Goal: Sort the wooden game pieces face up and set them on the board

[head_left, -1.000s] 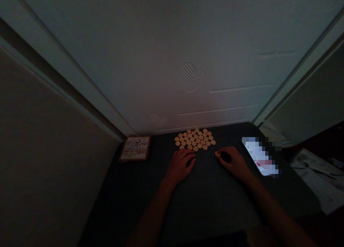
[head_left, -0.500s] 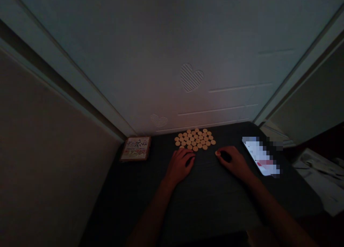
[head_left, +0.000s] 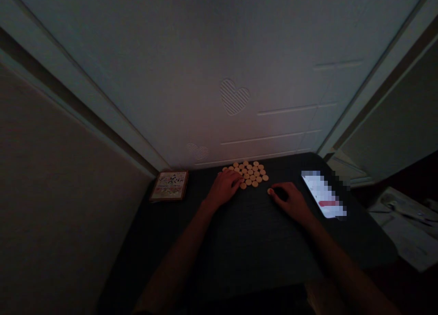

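Note:
Several round wooden discs (head_left: 250,172) lie flat in a close cluster on the dark table. My left hand (head_left: 224,187) reaches over the left part of this cluster, its fingers lightly bent and apart, hiding some discs beneath. Whether its fingertips press on any disc is too dark to tell. To the right of the cluster, my right hand (head_left: 290,200) pinches one wooden disc (head_left: 270,191) between thumb and fingers, close above or on the tabletop.
A square box (head_left: 169,186) with a printed lid sits at the table's left edge. A lit phone (head_left: 321,194) lies right of my right hand. The dark table (head_left: 253,246) meets a pale panel (head_left: 191,77) with heart patterns. White objects (head_left: 407,233) stand beyond the right edge.
My left hand has moved forward from the cluster's near edge onto its left part, covering more discs. My right hand still pinches its disc. The view has shifted slightly.

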{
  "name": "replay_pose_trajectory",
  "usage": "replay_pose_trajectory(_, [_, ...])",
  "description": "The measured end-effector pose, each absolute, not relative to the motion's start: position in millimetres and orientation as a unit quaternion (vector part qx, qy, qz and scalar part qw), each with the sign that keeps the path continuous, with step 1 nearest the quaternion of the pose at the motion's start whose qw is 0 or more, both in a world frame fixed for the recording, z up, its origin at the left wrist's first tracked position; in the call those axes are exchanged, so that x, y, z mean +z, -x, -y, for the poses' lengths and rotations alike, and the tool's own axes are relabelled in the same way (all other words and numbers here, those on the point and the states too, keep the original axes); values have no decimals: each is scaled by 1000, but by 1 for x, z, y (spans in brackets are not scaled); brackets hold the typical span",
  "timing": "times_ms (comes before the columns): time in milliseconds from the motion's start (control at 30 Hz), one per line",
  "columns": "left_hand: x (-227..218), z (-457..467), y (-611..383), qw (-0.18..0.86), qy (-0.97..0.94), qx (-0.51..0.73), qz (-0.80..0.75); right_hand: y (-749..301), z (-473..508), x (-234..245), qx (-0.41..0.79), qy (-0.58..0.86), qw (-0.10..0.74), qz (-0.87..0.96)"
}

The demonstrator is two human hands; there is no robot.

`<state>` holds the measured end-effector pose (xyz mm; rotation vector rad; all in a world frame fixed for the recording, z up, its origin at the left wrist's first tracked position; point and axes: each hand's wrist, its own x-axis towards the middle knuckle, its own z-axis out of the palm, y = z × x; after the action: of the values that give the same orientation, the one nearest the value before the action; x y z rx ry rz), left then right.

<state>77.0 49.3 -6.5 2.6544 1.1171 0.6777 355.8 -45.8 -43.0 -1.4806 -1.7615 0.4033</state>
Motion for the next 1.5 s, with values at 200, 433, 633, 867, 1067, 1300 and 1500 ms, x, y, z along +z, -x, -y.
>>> replay_pose_trajectory(200, [-1,-88,-84,69,-909,167,-375,-359,45,-44,185,598,406,666])
replay_pose_trajectory(433, [0,-94,-110,43,-914,96,-391,-360,46,-42,192,595,409,664])
replay_pose_trajectory(633, [4,-87,-115,43,-916,71,-391,-360,43,-42,198,594,404,667])
replay_pose_trajectory(867, [13,-77,-119,22,-901,43,-430,-360,43,-42,185,582,408,679])
replay_pose_trajectory(1067, [19,-76,-125,17,-895,39,-444,-361,42,-43,187,584,406,677])
replay_pose_trajectory(1300, [17,-74,-131,23,-868,44,-494,-361,42,-42,190,585,403,677])
replay_pose_trajectory(1500, [26,-71,-125,75,-850,120,-507,-361,43,-40,192,584,408,675])
